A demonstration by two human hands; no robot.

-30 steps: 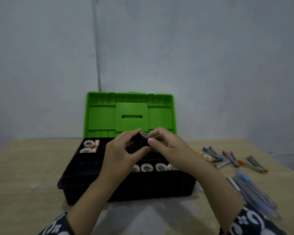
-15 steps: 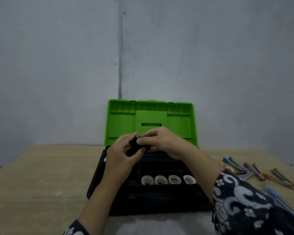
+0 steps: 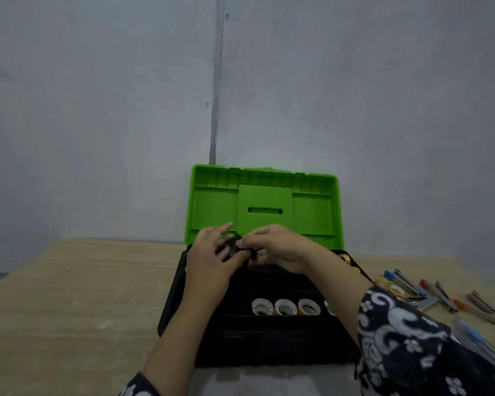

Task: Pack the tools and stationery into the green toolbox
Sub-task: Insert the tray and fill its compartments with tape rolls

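Your left hand [image 3: 209,258] and right hand [image 3: 275,247] pinch a small black item [image 3: 235,247] between fingertips; loosen either grip and it likely drops below your fingers into the wrong toolbox [image 3: 263,201] compartment.

1. Both our hands are raised in front of us and meet at mid-frame, forearms converging from the lower edge.
2. Our left hand [image 3: 209,258] shows its back to the camera, wrist straight, index finger extended upward, thumb reaching toward the right hand.
3. Our right hand [image 3: 277,247] comes in from the right, palm down, wrist bent, fingers curled inward.
4. Fingertips of both hands close together on a small dark item [image 3: 235,247]; what it is we cannot tell, and the exact grip is partly hidden.
5. Left forearm is bare; right forearm wears a dark patterned sleeve [image 3: 406,332].
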